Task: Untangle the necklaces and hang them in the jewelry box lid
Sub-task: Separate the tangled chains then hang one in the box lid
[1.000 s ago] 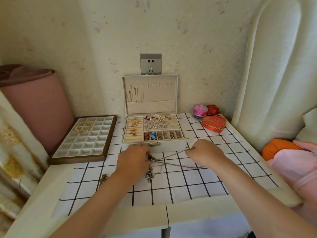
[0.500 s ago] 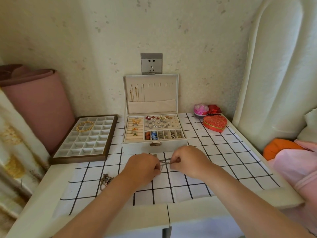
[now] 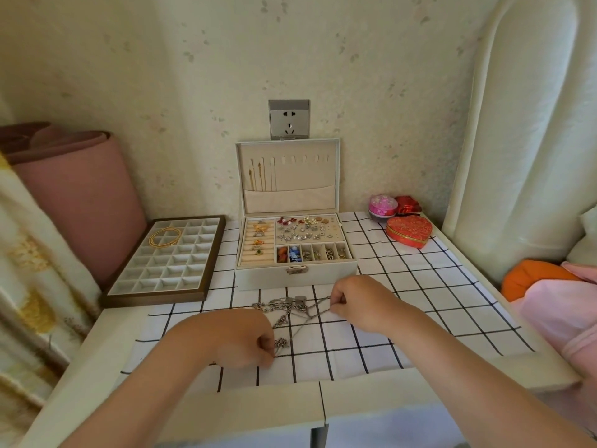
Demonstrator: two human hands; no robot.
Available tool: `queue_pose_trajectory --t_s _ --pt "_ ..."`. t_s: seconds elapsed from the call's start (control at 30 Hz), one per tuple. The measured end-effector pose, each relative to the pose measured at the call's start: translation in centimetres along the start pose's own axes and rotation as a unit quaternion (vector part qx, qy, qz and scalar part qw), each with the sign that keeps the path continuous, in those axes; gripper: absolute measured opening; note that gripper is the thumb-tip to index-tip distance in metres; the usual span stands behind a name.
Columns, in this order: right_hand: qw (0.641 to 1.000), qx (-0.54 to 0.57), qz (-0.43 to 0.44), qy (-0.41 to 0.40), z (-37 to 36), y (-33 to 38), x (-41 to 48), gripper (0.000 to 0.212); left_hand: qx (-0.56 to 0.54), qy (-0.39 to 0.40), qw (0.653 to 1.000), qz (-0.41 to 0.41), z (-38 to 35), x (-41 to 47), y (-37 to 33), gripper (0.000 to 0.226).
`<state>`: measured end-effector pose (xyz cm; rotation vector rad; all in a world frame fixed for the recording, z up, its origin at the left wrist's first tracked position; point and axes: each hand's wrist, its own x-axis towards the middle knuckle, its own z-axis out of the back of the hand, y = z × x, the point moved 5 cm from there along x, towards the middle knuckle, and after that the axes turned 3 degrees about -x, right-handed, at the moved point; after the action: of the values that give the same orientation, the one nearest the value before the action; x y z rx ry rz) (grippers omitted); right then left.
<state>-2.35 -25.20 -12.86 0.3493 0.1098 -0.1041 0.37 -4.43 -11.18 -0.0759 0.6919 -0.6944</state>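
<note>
On cloth [image 3: 429, 321]: necklaces [image 3: 286, 307] diag., near-left/far-right

Silver necklaces [image 3: 290, 310]: several chains knotted in one cluster, lying flat on the checked cloth [image 3: 420, 305] just before the jewelry box [image 3: 295, 273]. The left hand [image 3: 239, 337] pinches a lower strand and the right hand [image 3: 358, 302] a thin one. Jewelry box lid [image 3: 307, 176]: cream, open, upright. Gold chains [image 3: 258, 176] hang from its leftmost hooks.

One left hand [image 3: 232, 337], one right hand [image 3: 361, 302], one necklace tangle [image 3: 290, 307], one jewelry box [image 3: 258, 277], one tray [image 3: 155, 299].
</note>
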Motion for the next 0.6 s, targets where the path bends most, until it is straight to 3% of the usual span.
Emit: queue_pose_trajectory --t_s 0.1,0.27,0.37,0.4,0.5,0.6 --pt "1.0 -0.007 -0.003 0.016 0.0 0.2 0.0 0.01 -0.022 -0.027 0.999 -0.01 0.4 0.2 -0.5 0.013" --pt "0.999 0.0 0.033 -0.018 0.0 1.6 -0.1 0.013 -0.016 -0.213 0.974 -0.07 1.6 2.4 -1.4 0.013" --pt "0.999 -0.008 0.031 -0.043 -0.2 2.6 -0.4 0.008 0.011 -0.286 0.954 -0.084 1.7 3.8 -1.4 0.017" --pt "0.998 -0.017 0.018 -0.05 -0.4 3.0 -0.6 0.017 0.009 -0.302 0.949 -0.094 1.6 4.2 -1.4 0.018" --pt "0.997 -0.021 -0.018 -0.071 -1.1 3.8 -1.0 0.038 0.001 -0.31 0.942 -0.128 1.5 4.9 -1.3 0.021" --pt "0.998 -0.013 -0.039 -0.053 -1.4 4.2 -0.9 0.021 0.002 -0.278 0.95 -0.142 1.2 5.6 -1.5 0.022"
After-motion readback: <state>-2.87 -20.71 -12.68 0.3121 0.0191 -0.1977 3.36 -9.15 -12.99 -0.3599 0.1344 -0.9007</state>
